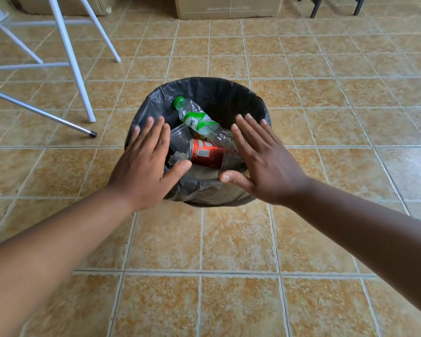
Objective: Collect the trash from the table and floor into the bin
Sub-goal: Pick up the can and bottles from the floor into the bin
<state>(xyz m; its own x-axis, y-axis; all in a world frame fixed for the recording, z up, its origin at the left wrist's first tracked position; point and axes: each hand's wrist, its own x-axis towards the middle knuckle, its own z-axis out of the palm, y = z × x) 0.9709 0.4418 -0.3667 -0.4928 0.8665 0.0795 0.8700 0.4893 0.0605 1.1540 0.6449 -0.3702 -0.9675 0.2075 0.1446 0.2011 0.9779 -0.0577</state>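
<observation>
A round bin lined with a black bag stands on the tiled floor in the middle of the head view. Inside lie a clear plastic bottle with a green cap and label, a red can, a clear plastic cup and crumpled paper. My left hand hovers flat over the bin's left rim, fingers spread, holding nothing. Over the right rim, my right hand is stretched out the same way, also empty.
White metal table and chair legs stand at the upper left, one grey leg with a black foot close to the bin. Cardboard boxes line the far wall. Dark furniture legs show at the upper right.
</observation>
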